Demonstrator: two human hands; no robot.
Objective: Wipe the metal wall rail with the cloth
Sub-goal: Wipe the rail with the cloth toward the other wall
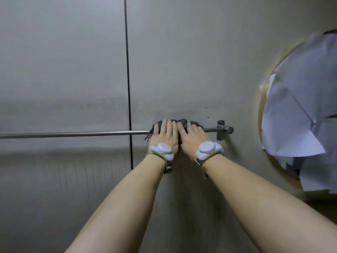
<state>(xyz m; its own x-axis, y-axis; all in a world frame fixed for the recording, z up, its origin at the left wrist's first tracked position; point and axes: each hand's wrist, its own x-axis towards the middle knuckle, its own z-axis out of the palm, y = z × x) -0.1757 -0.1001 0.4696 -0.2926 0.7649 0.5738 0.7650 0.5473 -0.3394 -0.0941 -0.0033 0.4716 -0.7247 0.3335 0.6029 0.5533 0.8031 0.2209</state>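
Observation:
A thin metal wall rail runs level across the grey wall to a bracket at its right end. A dark grey cloth is bunched over the rail just left of the bracket. My left hand and my right hand lie side by side on the cloth, fingers curled over it and the rail. Most of the cloth is hidden under my hands. Each wrist carries a white sensor on a band.
A dark vertical seam splits the wall panels and crosses the rail left of my hands. At the right edge a round gold-rimmed frame is covered with sheets of white paper.

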